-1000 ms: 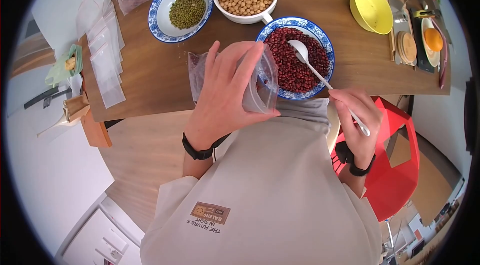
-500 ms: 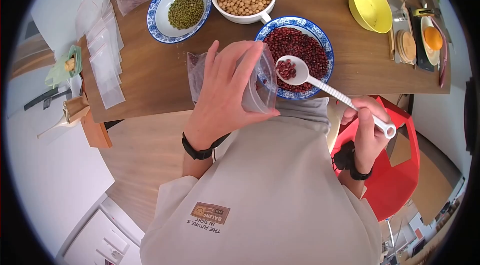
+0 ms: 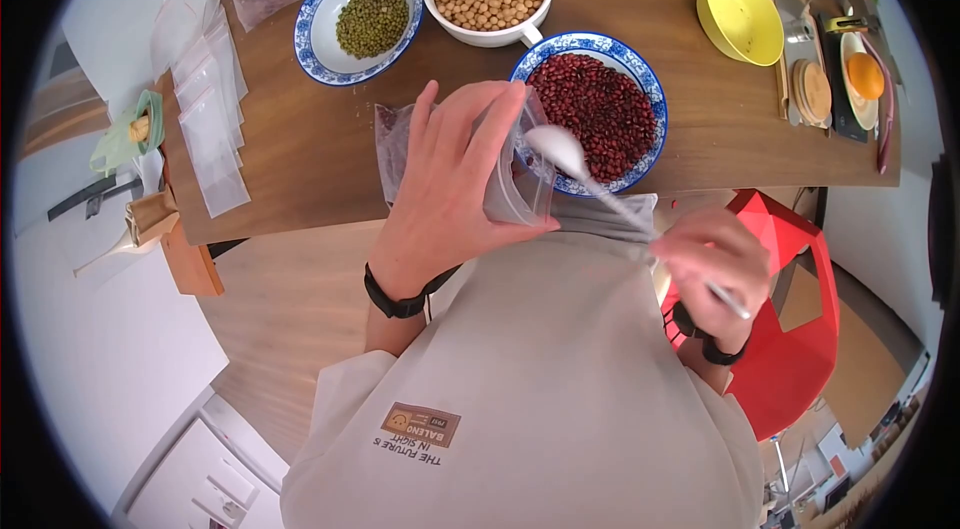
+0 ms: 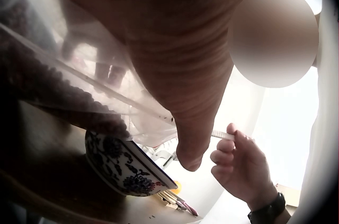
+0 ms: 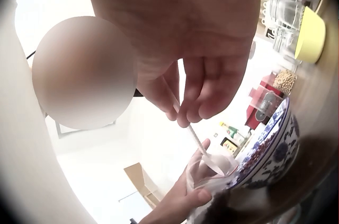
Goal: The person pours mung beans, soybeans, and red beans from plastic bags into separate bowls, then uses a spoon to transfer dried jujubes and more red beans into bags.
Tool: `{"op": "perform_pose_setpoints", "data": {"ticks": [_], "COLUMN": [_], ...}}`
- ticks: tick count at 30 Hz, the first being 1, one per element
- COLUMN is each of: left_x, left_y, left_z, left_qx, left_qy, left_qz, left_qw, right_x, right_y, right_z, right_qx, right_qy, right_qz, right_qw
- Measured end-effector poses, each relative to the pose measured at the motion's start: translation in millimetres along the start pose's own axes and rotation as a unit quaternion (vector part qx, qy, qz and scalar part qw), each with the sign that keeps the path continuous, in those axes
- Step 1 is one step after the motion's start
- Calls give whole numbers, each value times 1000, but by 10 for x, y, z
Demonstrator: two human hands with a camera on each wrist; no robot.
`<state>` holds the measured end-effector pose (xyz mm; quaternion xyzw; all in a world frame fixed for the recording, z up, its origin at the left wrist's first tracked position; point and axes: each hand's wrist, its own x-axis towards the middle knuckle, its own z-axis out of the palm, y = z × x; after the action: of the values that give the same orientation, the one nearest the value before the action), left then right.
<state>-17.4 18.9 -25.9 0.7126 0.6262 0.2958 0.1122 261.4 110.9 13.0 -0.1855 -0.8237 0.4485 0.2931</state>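
My left hand point(image 3: 445, 184) grips a clear zip-lock bag point(image 3: 518, 179) by its mouth, thumb and fingers spread so it gapes toward the right. A heap of dark beans lies inside the bag point(image 4: 63, 94) in the left wrist view. My right hand point(image 3: 715, 264) pinches the handle of a white spoon point(image 3: 560, 149), blurred by motion. The spoon's bowl is at the bag's mouth, tipped with its underside toward the head camera. Close beside the bag, a blue-and-white bowl point(image 3: 655, 144) holds dark red beans point(image 3: 590, 109).
A patterned bowl point(image 3: 312, 29) of green beans and a white two-handled pot point(image 3: 437, 9) of chickpeas stand behind. Flat zip bags point(image 3: 215, 164) lie at the left. To the right are a yellow bowl point(image 3: 740, 19) and a dish with an orange point(image 3: 867, 77). A red chair point(image 3: 790, 369) stands below the table edge.
The spoon has risen from the red beans with a scoop in it, moved left to the bag's mouth and turned over. My left hand and the bag have barely moved.
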Motion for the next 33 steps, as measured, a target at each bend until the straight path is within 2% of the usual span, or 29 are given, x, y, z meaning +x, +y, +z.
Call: {"op": "perform_pose_setpoints", "data": {"ticks": [2,3,5,7,13,16,18,21,25,27,29,31,32,33], "left_x": [5,5,9,8,-2,-5,0,7,8,7,5,-3,4,16], "left_y": [3,5,5,7,2,-3,-3,1,7,7,4,0,13,35], "left_z": [0,0,-5,-16,3,8,7,-2,0,-2,0,9,7,3], "left_qx": [0,1,3,4,2,0,0,0,-1,0,0,1,1,-13], "left_qy": [-3,-3,-4,-6,-1,-4,-4,-4,-5,-7,-9,-4,-4,7], "left_qz": [1,0,-1,-1,0,-3,-2,-1,-1,-2,-3,-2,-2,-7], "left_qw": [1000,1000,1000,1000,1000,1000,1000,1000,1000,1000,1000,1000,1000,1000], "right_x": [-29,-16,35,35,-17,-51,-71,-111,-170,-171,-116,-31,28,53], "right_y": [-3,0,33,78,147,133,120,122,80,41,3,29,21,-7], "right_z": [-46,-39,-8,25,106,120,141,151,111,104,148,167,214,251], "right_qx": [-63,-63,-166,-176,-104,-51,53,110,132,149,172,89,72,72], "right_qy": [84,84,108,103,104,130,195,241,239,195,190,65,36,37], "right_qz": [64,64,96,107,133,177,246,256,238,183,174,56,19,19], "right_qw": [992,992,975,973,980,974,948,930,932,952,951,992,997,997]}}
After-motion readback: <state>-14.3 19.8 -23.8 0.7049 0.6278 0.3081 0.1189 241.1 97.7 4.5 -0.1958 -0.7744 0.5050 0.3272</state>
